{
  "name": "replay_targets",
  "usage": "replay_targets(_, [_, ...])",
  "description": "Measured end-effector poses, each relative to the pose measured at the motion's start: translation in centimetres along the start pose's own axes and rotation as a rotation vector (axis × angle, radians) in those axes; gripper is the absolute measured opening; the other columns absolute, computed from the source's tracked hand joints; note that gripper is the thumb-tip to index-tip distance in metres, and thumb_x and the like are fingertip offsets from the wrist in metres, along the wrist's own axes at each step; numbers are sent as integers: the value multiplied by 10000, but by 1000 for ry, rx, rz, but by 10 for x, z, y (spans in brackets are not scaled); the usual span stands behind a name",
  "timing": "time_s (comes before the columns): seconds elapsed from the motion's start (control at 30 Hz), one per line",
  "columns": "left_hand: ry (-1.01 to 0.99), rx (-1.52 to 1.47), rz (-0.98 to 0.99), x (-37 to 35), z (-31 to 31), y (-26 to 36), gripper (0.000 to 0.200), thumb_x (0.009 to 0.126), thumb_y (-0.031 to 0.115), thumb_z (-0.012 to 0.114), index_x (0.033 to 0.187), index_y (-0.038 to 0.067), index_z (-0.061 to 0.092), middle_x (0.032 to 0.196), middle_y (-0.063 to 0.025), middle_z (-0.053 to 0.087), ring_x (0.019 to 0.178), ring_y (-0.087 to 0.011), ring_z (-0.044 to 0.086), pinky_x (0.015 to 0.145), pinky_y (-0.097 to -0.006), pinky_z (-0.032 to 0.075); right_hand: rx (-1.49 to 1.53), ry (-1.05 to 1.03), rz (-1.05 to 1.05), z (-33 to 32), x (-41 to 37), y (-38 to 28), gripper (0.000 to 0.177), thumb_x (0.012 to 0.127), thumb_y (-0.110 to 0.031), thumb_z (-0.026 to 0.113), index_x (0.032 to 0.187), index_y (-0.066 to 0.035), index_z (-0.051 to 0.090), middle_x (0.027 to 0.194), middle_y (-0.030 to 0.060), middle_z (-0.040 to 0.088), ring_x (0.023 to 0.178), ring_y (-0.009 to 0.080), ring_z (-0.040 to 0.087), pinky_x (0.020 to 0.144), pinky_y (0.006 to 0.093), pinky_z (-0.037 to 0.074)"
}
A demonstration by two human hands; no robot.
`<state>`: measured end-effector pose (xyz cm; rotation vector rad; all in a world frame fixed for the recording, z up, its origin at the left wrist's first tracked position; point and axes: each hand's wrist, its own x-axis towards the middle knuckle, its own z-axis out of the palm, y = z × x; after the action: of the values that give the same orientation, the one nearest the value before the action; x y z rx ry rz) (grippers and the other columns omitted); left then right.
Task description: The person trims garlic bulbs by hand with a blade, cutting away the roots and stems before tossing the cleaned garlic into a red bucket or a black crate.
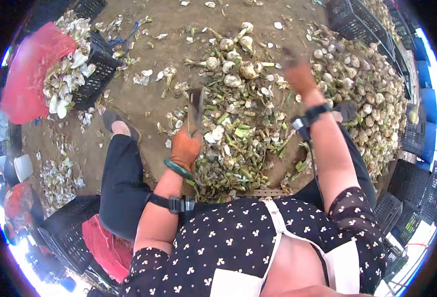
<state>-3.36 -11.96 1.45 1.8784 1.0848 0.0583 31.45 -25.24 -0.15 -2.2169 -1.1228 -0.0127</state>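
Observation:
My left hand [185, 148], in an orange-brown glove, is closed round the handle of a wide-bladed tool [195, 104] whose blade points forward. My right hand [297, 74], also gloved, is stretched forward beside the big garlic pile [362, 89]; motion smears its fingers, and whether it holds anything is not clear. Between the hands, several garlic bulbs [232, 80] lie on the ground, some with stems. Nearer my body, cut stems and leaf scraps [233, 153] form a heap.
At the left, a black crate [97, 69] holds pale husks beside a red mesh bag [35, 74]. More black crates stand at the upper right [354, 22] and lower right [411, 183]. Another crate [72, 230] and red mesh [109, 247] are at the lower left.

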Motion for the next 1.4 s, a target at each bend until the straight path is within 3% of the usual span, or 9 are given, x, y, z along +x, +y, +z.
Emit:
replay_targets(0.07, [25,28,-20,-2,-2,1,318,701,207,546,957,17,539,863,-217,584,844,-380,541,733,-435,429,-95,-543,190,31,6,-55,546,722,-104,511,1241,-91,341,1130,213,464,971,352,502,829,410,404])
replay_targets(0.37, [-40,-58,-65,2,5,1,286,680,197,549,906,22,552,830,-197,592,805,-370,554,718,-412,437,-570,-760,219,79,8,-49,543,735,-116,517,1235,-135,308,1143,183,460,939,334,537,775,418,452])
replay_targets(0.5, [-46,-46,-20,0,9,4,276,691,192,541,910,25,559,817,-191,597,801,-365,558,706,-399,442,-66,-410,317,72,-47,-35,709,624,-355,677,1217,-169,337,1036,187,542,930,337,537,792,405,439])
replay_targets(0.8, [94,54,93,-9,21,36,284,720,226,542,918,22,550,774,-196,591,753,-364,559,667,-415,443,925,-237,256,16,-96,-105,685,646,-87,650,1232,-61,296,1159,128,457,1065,227,448,925,330,331])
replay_targets(1.0, [376,474,737,-30,5,74,245,609,151,604,830,90,518,741,-93,542,653,-270,551,550,-375,454,798,-342,116,9,-102,-128,505,683,-85,619,1138,-49,404,1048,93,544,963,183,520,912,303,350])
replay_targets(1.07, [377,535,799,-35,4,75,252,600,143,603,830,87,515,728,-87,536,647,-263,549,542,-372,452,446,-468,-252,3,-99,-134,338,698,-154,640,1008,-65,540,931,53,615,858,175,580,853,313,409])
replay_targets(1.17, [394,551,898,-40,5,76,254,583,128,597,818,87,510,703,-74,516,638,-246,544,523,-363,446,809,-449,116,-13,-110,-153,268,698,-210,639,940,-101,601,936,49,615,858,187,580,807,313,439])
replay_targets(1.3, [333,485,877,-48,4,75,258,576,124,593,817,85,509,721,-78,517,650,-249,546,521,-363,446,528,-393,-210,-2,-110,-142,265,690,-239,632,929,-122,626,939,57,615,850,192,582,792,299,442])
replay_targets(1.4, [356,467,856,-48,4,73,265,569,114,592,818,85,506,736,-80,524,650,-255,547,521,-362,449,809,-423,-9,-9,-114,-152,260,705,-237,603,928,-104,625,896,60,627,867,205,575,824,312,415])
